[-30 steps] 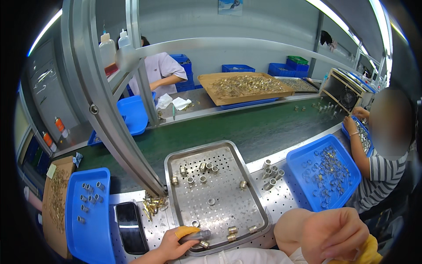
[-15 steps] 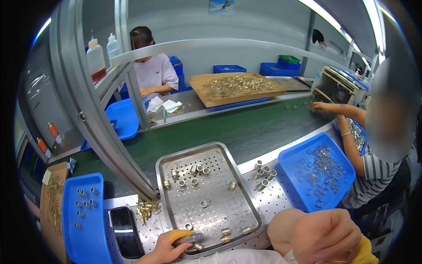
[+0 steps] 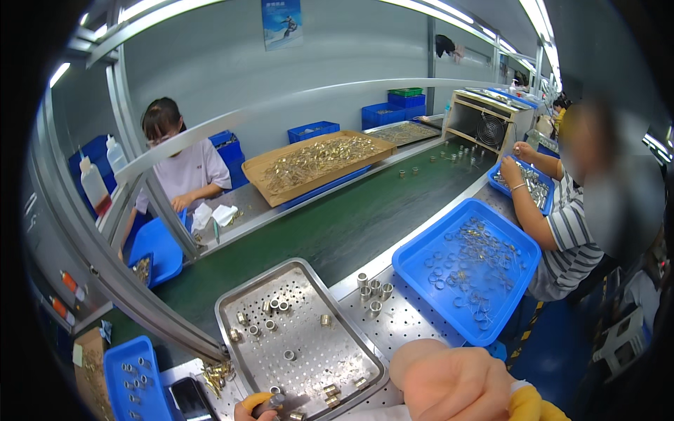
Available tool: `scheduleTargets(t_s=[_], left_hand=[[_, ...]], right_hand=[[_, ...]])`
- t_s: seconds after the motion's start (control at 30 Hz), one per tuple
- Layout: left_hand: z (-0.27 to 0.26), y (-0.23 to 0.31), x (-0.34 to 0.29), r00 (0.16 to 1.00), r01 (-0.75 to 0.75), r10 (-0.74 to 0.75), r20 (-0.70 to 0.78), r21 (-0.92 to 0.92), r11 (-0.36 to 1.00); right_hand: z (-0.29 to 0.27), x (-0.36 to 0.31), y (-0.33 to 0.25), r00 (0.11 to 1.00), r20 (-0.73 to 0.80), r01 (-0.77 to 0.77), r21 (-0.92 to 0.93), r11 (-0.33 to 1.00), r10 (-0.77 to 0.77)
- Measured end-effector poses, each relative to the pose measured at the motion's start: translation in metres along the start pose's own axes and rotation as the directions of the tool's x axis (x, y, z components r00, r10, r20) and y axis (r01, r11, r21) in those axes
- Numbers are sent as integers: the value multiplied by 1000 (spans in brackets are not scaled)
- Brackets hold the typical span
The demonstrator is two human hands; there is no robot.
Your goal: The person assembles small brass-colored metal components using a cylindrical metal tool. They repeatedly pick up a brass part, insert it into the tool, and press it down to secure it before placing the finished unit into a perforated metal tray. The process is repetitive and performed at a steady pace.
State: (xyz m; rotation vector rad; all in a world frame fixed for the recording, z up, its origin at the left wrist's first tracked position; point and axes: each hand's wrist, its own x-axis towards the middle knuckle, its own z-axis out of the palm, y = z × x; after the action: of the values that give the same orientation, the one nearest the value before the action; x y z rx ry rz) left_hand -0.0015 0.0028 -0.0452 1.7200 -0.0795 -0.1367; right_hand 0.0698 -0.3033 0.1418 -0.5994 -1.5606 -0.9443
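Observation:
My left hand (image 3: 254, 408), with yellow covering on a finger, is cut off by the lower edge. Its fingers close round a dark grey, rod-like piece (image 3: 272, 403) over the near edge of a perforated metal tray (image 3: 330, 358). Several short metal sleeves (image 3: 289, 356) stand or lie in that tray, some beside this hand. My right hand (image 3: 460, 384) is curled shut to the right of the tray, with yellow covering (image 3: 537, 407) at its side. Whatever its fingers may hold is hidden from view. Several more metal sleeves (image 3: 375, 307) stand upright on the perforated bench right of the tray.
A blue tray (image 3: 414, 263) of thin metal rings lies right. At left are a blue tray (image 3: 112, 379) with sleeves, a black phone (image 3: 191, 398) and brass pieces (image 3: 219, 379). Beyond runs a green belt (image 3: 309, 231); a metal post (image 3: 154, 309) rises nearby. Two co-workers sit around it.
My view has swung, so the bench sits further left and the tray lower. My left hand still grips the grey piece. The right co-worker's hand has drawn back from the belt.

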Motion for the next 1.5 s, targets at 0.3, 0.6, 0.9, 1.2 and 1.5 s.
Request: scheduleTargets(t_s=[0.3,0.6,0.9,1.2,1.5], left_hand=[[-1,-9,10,1000,-12,16,23,-185,983],[2,-1,7,1000,2,1,20,-148,989],[8,11,0,998,-44,38,-52,-116,992],[4,15,-6,998,-67,67,-7,-4,998],[-1,16,-14,992,-124,121,38,88,988]], right_hand=[[-9,4,-11,981,-26,-191,72,979,193],[-11,-13,2,672,20,-719,-218,660,740],[32,-26,81,858,199,-473,-53,879,473],[40,-27,76,762,438,-454,-164,876,477],[40,-39,81,724,496,-410,-251,877,480]])
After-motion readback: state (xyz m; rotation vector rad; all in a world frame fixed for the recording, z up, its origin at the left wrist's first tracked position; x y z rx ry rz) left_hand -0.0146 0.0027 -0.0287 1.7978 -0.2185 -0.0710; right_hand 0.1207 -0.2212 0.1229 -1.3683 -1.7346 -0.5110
